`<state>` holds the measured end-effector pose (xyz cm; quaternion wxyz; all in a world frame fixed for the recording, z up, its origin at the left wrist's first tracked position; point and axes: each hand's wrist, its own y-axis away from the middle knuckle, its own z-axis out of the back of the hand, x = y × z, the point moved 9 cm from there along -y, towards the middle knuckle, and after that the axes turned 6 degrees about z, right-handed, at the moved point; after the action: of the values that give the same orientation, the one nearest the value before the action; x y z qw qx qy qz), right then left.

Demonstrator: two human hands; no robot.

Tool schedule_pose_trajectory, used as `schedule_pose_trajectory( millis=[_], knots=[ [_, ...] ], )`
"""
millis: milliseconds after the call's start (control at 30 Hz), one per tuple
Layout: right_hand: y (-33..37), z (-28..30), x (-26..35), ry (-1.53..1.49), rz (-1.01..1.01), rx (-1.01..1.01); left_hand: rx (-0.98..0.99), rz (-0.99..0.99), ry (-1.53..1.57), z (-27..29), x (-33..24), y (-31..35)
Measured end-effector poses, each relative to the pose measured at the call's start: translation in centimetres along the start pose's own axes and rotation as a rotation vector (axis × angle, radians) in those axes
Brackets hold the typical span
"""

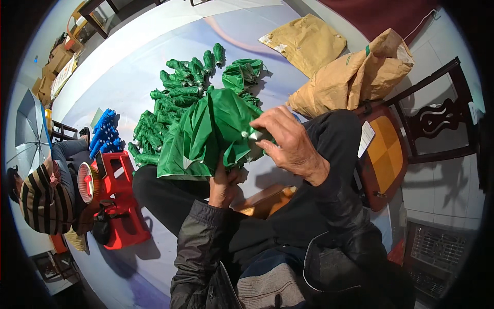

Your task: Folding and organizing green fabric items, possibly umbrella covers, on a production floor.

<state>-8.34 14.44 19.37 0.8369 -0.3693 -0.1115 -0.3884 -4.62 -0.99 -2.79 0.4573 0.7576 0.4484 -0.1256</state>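
Observation:
A green umbrella [213, 123] with loose, unfurled folds hangs over my lap. My left hand [225, 181] is closed around it from below, its fingers partly hidden by the cloth. Against the right edge of the cloth, my right hand [293, 141] pinches a small white tip [253, 136] between thumb and fingers. Just beyond lies a pile of folded green umbrellas [170, 105], with several more at its far end. Another green umbrella [241, 74], more loosely gathered, rests to the right of the pile.
Two brown paper sacks [355, 77] [309, 44] lie at the far right, beside a wooden chair [383, 149]. To the left stand a red plastic stool [126, 206] and blue dotted folded umbrellas [106, 133]. A person in stripes [46, 198] sits near an open umbrella [31, 129].

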Motion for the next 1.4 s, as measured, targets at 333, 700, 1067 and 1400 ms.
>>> schedule_pose_trajectory(
  millis=[333, 700, 1067, 1400],
  knots=[
    [1.0, -1.4, -0.1, -0.170, -0.167, 0.114, 0.000, 0.093, 0.064, 0.1, 0.4, 0.0],
    [0.4, -0.7, -1.7, -0.075, -0.165, -0.019, 0.053, 0.041, 0.028, 0.2, 0.5, -0.2],
    [0.5, -1.1, -2.3, -0.246, -0.282, 0.046, 0.057, 0.024, 0.026, 0.2, 0.6, -0.3],
    [1.0, -0.4, -1.6, 0.104, 0.042, -0.034, 0.034, 0.114, 0.105, 1.0, 1.1, -0.7]
  ],
)
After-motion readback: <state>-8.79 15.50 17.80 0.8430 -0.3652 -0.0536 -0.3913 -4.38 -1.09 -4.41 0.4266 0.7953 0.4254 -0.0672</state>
